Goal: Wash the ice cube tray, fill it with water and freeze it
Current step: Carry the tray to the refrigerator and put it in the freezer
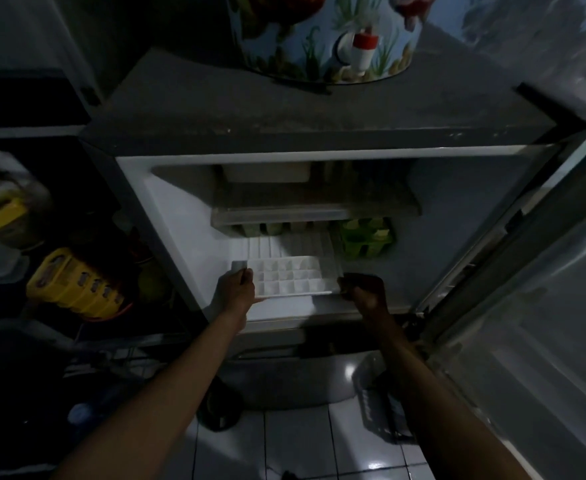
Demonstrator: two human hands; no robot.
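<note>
Head view: white ice cube tray (286,278) level in the open freezer compartment (180,237), gripped at either end by left hand (238,287) and right hand (362,289). Judged the final step, only release and shutting the freezer door (544,254) left. Cannot tell whether water fills the cells between the fingers.

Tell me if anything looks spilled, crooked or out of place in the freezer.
Nothing stands out. The ice cube tray sits roughly level, held by the left hand and right hand; no spill shows, though the dim light hides detail.
</note>
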